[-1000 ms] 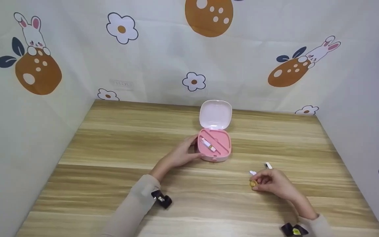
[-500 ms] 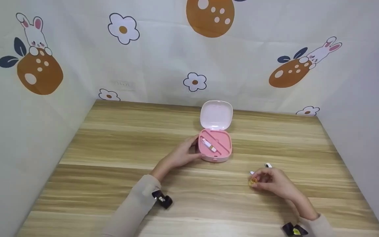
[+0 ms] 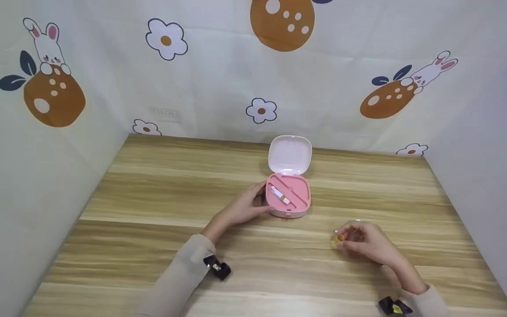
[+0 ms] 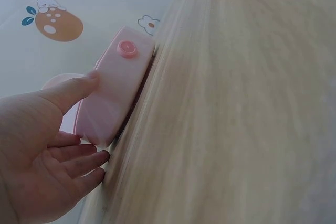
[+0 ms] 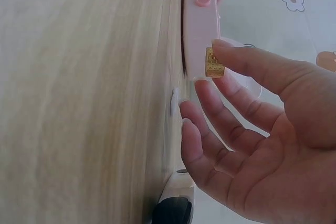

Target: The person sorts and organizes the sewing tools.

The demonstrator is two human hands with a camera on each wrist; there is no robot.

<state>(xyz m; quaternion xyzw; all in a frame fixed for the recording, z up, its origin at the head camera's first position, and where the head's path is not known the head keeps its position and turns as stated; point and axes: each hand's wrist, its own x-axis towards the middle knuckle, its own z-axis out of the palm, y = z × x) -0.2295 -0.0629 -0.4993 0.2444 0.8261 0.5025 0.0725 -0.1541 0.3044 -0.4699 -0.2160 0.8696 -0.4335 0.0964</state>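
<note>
Toward the back of the tabletop (image 3: 183, 171), the pink case (image 3: 301, 185) sits with its lid (image 3: 290, 154) up, a white tube (image 3: 280, 195) lying inside. The left hand (image 3: 244, 207) rests at its corner, fingers loose, thumb on the front. Nearer, over on the right, the right hand (image 3: 371, 243) pinches a gold ring (image 5: 214, 65), held clear of the wood!

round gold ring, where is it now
In the head view, the round gold ring is right of centre, pinched in the right hand, below and right of the open pink square box.
</note>
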